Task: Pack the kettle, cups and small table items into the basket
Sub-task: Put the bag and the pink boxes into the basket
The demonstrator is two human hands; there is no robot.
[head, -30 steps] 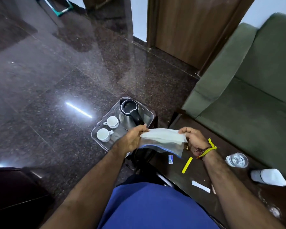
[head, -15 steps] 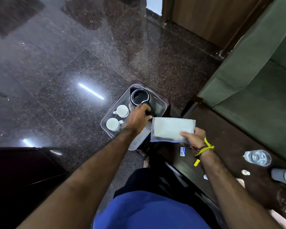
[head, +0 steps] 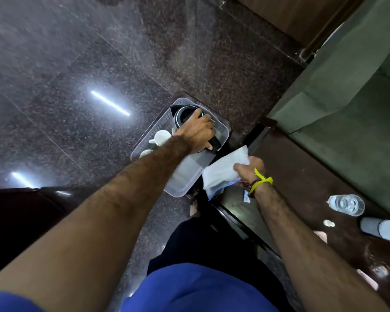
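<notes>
A clear grey plastic basket (head: 185, 185) stands on the dark floor past the table's end. Inside it is a steel kettle (head: 184, 115) with a black handle, and my left hand (head: 198, 131) is closed around that handle. Two white cups, one (head: 161, 136) beside the kettle and another (head: 145, 153) nearer me, sit in the basket, partly hidden by my forearm. My right hand (head: 249, 170) pinches a white plastic pouch (head: 223, 172) above the table's corner, just right of the basket.
The dark wooden table (head: 302, 176) carries a clear glass (head: 346, 204), a white bottle lying down (head: 378, 228), a small blue sachet (head: 247, 197) and scattered small bits. A green sofa (head: 347, 93) borders the table on the right. Dark furniture sits at lower left.
My left hand let go of the pouch, reached into the basket and closed on the kettle's handle. My right hand keeps the pouch alone. The view tilted downward.
</notes>
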